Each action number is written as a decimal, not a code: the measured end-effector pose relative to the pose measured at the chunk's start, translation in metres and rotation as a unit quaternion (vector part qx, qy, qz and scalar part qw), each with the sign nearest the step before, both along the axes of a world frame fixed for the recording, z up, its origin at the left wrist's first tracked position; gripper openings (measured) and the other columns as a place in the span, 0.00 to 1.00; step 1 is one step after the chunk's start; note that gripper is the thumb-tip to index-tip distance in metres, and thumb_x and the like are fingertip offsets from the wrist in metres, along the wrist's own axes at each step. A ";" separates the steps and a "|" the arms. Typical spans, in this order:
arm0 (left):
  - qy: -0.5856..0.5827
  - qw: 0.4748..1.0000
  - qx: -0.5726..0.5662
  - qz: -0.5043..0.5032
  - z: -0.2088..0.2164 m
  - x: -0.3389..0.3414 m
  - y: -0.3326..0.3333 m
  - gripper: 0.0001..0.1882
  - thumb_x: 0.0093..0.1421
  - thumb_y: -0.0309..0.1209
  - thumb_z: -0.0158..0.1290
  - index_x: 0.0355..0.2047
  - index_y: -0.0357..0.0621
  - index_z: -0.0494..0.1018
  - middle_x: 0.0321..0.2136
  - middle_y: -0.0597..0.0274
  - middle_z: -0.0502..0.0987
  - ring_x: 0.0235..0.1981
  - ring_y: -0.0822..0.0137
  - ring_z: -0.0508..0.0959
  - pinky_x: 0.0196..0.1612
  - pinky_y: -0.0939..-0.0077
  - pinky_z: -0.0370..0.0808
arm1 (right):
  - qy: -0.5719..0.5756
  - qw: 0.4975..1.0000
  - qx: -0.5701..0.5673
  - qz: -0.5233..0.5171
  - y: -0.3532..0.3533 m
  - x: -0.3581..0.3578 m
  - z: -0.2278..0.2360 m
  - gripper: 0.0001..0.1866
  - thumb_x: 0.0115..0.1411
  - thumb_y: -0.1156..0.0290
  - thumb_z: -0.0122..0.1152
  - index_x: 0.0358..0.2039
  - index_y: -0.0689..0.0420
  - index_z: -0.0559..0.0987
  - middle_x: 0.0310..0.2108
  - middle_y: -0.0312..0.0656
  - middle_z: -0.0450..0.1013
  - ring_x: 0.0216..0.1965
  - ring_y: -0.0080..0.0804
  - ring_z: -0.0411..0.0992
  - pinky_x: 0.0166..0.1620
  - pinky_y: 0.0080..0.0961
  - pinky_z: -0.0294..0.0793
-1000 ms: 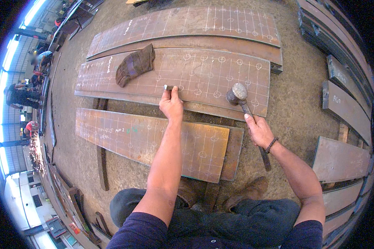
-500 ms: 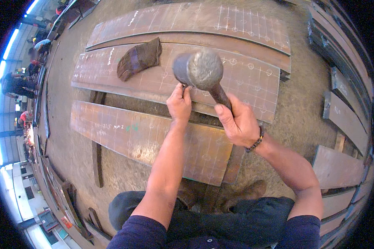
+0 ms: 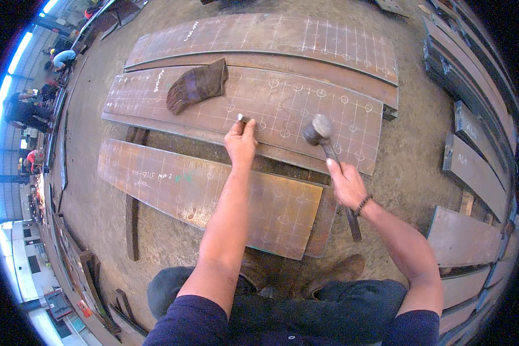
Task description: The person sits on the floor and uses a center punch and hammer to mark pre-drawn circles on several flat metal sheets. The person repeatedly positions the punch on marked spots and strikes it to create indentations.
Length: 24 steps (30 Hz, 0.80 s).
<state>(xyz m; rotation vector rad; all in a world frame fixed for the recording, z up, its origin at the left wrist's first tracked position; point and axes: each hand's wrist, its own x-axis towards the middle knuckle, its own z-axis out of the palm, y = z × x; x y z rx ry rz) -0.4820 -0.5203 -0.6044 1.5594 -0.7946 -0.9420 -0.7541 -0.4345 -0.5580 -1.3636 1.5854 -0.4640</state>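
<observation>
My left hand (image 3: 241, 143) pinches a short, dark metal punch (image 3: 245, 119) between thumb and fingertips. The punch is tilted, with one bright end, just over the middle steel plate (image 3: 138, 109), which carries chalk lines and circles. My right hand (image 3: 348, 184) is wrapped around the handle of a hammer (image 3: 318, 130). Its heavy head hangs above the right part of that plate, apart from the punch, and the handle end sticks out below my hand. A dark brown work glove (image 3: 197, 87) lies on the same plate, left of the punch.
A marked plate (image 3: 155, 173) lies nearer me, another plate (image 3: 265, 33) farther off. Thick plates (image 3: 473, 167) are stacked on the right. Dark bars (image 3: 132, 228) rest on the floor. At far left, people (image 3: 26, 109) work near sparks (image 3: 40, 190).
The hammer has come down and right, away from above the punch. My left hand has shifted slightly left, and the punch now shows tilted between its fingers.
</observation>
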 end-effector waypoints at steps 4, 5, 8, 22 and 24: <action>0.032 0.995 -0.086 0.047 0.002 -0.002 -0.010 0.07 0.59 0.30 0.60 0.30 0.38 0.78 0.20 0.69 0.75 0.13 0.80 0.66 0.16 0.82 0.62 | -0.028 0.997 0.054 -0.055 0.029 -0.029 -0.014 0.32 0.66 0.44 0.43 0.22 0.64 0.70 0.15 0.47 0.65 0.19 0.39 0.65 0.28 0.42 0.65; -0.011 0.997 -0.061 0.048 0.002 -0.003 -0.010 0.06 0.59 0.30 0.60 0.30 0.38 0.78 0.20 0.70 0.75 0.13 0.81 0.66 0.15 0.83 0.62 | -0.022 0.995 0.070 -0.062 0.033 -0.034 -0.018 0.33 0.66 0.44 0.43 0.21 0.64 0.70 0.14 0.46 0.64 0.19 0.38 0.65 0.27 0.41 0.64; -0.027 0.996 -0.062 0.056 -0.003 -0.006 -0.012 0.08 0.58 0.30 0.60 0.32 0.37 0.79 0.22 0.65 0.78 0.16 0.76 0.70 0.19 0.78 0.67 | -0.026 0.995 0.073 -0.064 0.041 -0.043 -0.027 0.34 0.65 0.42 0.43 0.20 0.64 0.70 0.13 0.45 0.64 0.18 0.38 0.66 0.27 0.41 0.65; -0.247 0.966 -0.079 -0.009 0.006 -0.028 -0.055 0.15 0.53 0.36 0.62 0.34 0.37 0.80 0.27 0.50 0.81 0.28 0.56 0.81 0.35 0.63 0.75 | -0.173 0.961 0.188 -0.103 0.037 -0.047 -0.007 0.27 0.65 0.42 0.46 0.23 0.55 0.66 0.13 0.32 0.59 0.10 0.23 0.59 0.13 0.24 0.59; -0.284 0.953 -0.100 -0.035 0.015 -0.021 -0.078 0.15 0.52 0.37 0.62 0.34 0.38 0.80 0.28 0.51 0.82 0.29 0.56 0.81 0.36 0.63 0.75 | -0.181 0.954 0.210 -0.113 0.036 -0.048 -0.005 0.27 0.66 0.42 0.45 0.24 0.54 0.66 0.14 0.32 0.59 0.10 0.22 0.58 0.13 0.24 0.59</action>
